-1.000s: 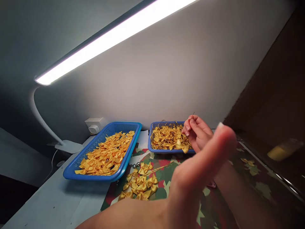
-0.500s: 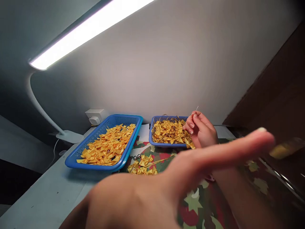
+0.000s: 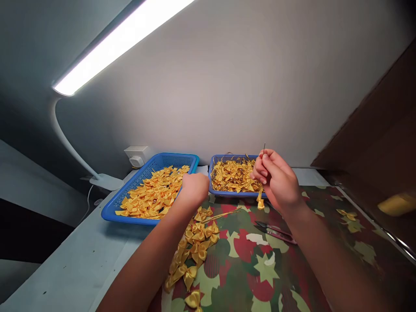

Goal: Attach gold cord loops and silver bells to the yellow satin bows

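Note:
My right hand (image 3: 280, 180) is raised at the front of the right basket, thumb and finger pinched on a thin needle (image 3: 264, 148) that points up. Below its fingers hangs a small yellow satin bow (image 3: 261, 203); what it hangs from is hard to make out. My left hand (image 3: 196, 187) is at the right rim of the left blue basket (image 3: 108, 213), above loose yellow bows (image 3: 198, 251) on the cloth. Its back faces me and hides the fingers, so I cannot see what it touches. Many yellow bows (image 3: 156, 190) fill the left basket.
A smaller blue basket (image 3: 224, 193) holds yellow bows with thin gold cords. Gold strands (image 3: 222, 214) and scissors-like snips (image 3: 276, 232) lie on the camouflage-patterned cloth (image 3: 240, 277). A white lamp (image 3: 108, 182) stands at left. One bow (image 3: 346, 214) lies at right.
My left hand has swung from close in front of the camera, thumb outstretched, to the left basket's right rim. My right hand keeps its pinch on the needle, and the hanging bow now shows.

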`<state>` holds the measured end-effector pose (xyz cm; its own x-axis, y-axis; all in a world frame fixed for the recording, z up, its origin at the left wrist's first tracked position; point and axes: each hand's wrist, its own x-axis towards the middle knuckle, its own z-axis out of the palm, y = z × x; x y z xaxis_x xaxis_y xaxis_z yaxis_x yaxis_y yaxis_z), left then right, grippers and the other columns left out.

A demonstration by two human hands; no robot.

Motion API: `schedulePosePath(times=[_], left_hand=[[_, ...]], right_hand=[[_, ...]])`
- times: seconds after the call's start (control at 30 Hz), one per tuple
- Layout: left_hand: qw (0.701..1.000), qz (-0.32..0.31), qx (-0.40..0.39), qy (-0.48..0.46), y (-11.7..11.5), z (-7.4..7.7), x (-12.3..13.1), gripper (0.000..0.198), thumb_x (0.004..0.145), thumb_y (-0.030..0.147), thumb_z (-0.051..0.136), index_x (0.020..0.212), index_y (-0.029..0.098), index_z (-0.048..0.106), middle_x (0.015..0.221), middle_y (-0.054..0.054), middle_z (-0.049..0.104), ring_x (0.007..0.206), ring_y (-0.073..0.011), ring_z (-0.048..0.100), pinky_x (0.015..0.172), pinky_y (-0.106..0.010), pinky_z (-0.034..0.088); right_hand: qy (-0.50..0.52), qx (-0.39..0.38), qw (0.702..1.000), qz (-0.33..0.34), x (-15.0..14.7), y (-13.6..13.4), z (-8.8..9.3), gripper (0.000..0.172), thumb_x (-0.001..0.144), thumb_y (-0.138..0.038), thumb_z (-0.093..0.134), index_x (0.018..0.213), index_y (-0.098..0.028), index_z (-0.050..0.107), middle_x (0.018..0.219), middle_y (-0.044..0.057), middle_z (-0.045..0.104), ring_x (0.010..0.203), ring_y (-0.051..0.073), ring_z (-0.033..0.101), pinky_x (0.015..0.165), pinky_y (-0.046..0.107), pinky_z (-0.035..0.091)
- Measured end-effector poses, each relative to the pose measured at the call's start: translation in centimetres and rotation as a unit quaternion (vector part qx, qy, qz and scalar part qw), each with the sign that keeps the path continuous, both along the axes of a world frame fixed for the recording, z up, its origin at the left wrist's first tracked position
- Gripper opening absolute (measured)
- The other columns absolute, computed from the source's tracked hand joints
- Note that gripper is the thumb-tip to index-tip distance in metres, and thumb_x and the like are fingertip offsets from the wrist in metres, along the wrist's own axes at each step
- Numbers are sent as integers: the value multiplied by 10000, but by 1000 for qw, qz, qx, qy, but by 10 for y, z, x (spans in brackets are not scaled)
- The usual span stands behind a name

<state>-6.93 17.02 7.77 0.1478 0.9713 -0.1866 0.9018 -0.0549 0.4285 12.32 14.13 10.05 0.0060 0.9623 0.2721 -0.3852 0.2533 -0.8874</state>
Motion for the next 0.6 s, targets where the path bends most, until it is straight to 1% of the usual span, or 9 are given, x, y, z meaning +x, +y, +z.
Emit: schedulePosePath(times=[0.03, 0.1, 0.3, 0.4, 0.6], left_hand=[[1000, 8, -5, 17, 1, -1, 3, 259, 891, 301, 638, 1107, 159, 633, 1139, -93, 649, 1033, -235, 632, 871, -423, 529], [998, 20, -16, 58, 4, -4, 8, 313, 917, 316, 603, 1197, 179, 586, 1214, -92, 612, 1066, -234, 618, 873, -427, 538], [991, 35, -38, 124, 7, -11, 12, 325, 904, 305, 623, 1203, 185, 586, 1219, -96, 610, 1077, -245, 615, 869, -424, 539], [987, 47, -45, 149, -2, -13, 12, 317, 908, 307, 616, 1198, 182, 590, 1216, -97, 612, 1074, -243, 616, 872, -424, 538], [983, 51, -47, 171, -32, -23, 11, 322, 912, 314, 611, 1195, 161, 590, 1206, -110, 616, 1053, -239, 622, 867, -424, 542]], right_hand=[[-1, -1, 1000, -2, 1, 0, 0, 197, 862, -346, 625, 791, -226, 485, 539, -93, 350, 442, 71, 287, 508, 232, 344], [-3, -2, 1000, -7, 2, 0, 1, 194, 865, -351, 619, 793, -230, 486, 543, -92, 342, 444, 76, 287, 504, 233, 347], [-1, 7, 1000, -16, 5, 0, 4, 174, 877, -344, 601, 803, -234, 488, 561, -85, 330, 456, 87, 290, 504, 236, 363], [4, 4, 1000, -14, 6, 0, 5, 168, 878, -330, 597, 792, -232, 490, 559, -82, 332, 457, 88, 287, 498, 237, 354], [30, -5, 999, -12, 6, -2, 7, 121, 866, -253, 586, 777, -219, 513, 540, -77, 351, 465, 86, 289, 487, 226, 318]])
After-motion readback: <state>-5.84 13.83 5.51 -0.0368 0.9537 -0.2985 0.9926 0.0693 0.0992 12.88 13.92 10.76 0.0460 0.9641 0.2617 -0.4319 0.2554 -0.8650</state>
